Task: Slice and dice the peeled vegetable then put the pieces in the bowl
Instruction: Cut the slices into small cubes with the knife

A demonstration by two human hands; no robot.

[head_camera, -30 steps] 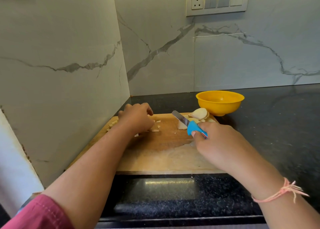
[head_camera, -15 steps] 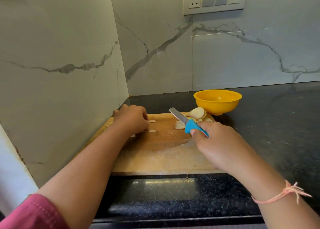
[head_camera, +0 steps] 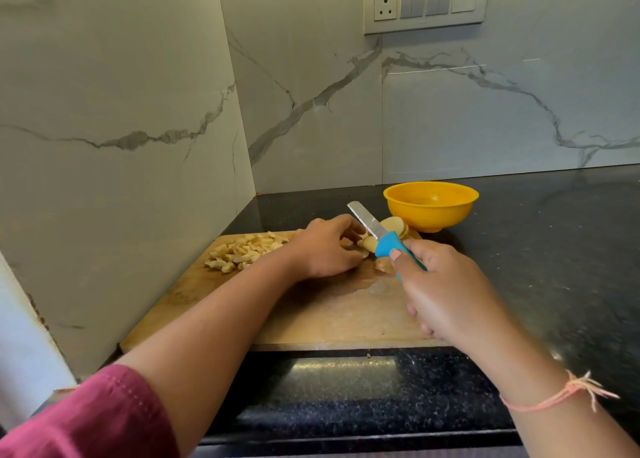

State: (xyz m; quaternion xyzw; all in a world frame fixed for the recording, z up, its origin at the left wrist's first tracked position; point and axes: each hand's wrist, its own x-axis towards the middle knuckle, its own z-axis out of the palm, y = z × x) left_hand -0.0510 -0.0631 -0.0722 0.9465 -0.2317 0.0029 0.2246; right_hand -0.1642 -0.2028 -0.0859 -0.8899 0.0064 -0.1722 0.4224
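On a dark counter (head_camera: pixel 554 250), a wooden board (head_camera: pixel 311 315) is carrying diced pieces (head_camera: pixel 242 251) at its left; the left hand (head_camera: pixel 325 246) is curling over the uncut slices (head_camera: pixel 393 223), grip unclear; the right hand (head_camera: pixel 446 291) is clamping the knife (head_camera: pixel 370 224); dicing seems in hand, needing the slices steadied under the blade, the bowl (head_camera: pixel 429 212) waiting just behind.

The peeled vegetable lies in two lots on the wooden cutting board (head_camera: pixel 329 312). A loose heap of pale diced pieces (head_camera: pixel 242 251) sits at its far left, and a few round slices (head_camera: pixel 393 224) overlap at its far right. Just beyond them a yellow bowl (head_camera: pixel 429 217) stands upright on the dark worktop (head_camera: pixel 554 250). The blue-handled knife (head_camera: pixel 367 224) points its blade up and away over the slices.
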